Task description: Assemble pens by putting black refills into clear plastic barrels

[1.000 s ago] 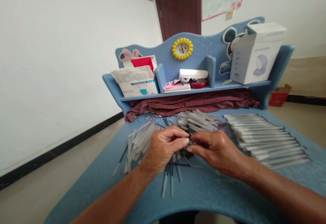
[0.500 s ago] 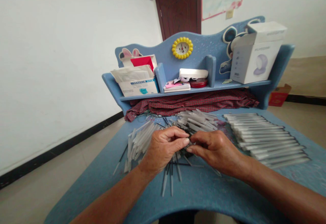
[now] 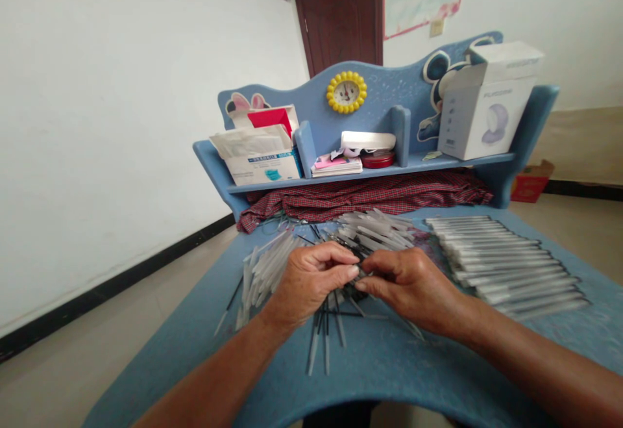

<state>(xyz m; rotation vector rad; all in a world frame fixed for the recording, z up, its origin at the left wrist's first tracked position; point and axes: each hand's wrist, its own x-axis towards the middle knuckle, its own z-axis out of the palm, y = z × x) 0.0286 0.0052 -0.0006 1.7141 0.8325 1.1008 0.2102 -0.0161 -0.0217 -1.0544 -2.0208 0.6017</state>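
Note:
My left hand [image 3: 311, 278] and my right hand [image 3: 406, 285] meet over the middle of the blue desk [image 3: 389, 363], thumbs and forefingers pinched almost tip to tip. Whatever lies between the fingertips is too small and covered to make out. Under and behind them is a jumble of thin dark sticks, partly hidden. A few slim sticks, part black and part whitish [image 3: 327, 343], point towards me below the hands. Loose translucent white tubes [image 3: 267, 272] lie in a pile by my left hand, and another tube pile [image 3: 377, 228] lies behind the fingers.
At the right lie neat rows of black-and-white sticks [image 3: 511, 265]. A red checked cloth [image 3: 370, 194] is bunched beneath the blue shelf [image 3: 428, 163]. On the shelf stand a mask box [image 3: 267, 168], a red round case [image 3: 378, 159] and a white carton [image 3: 487, 110].
Both hands stay pinched together in nearly the same spot. The whole view has shifted very slightly; nothing else visibly differs.

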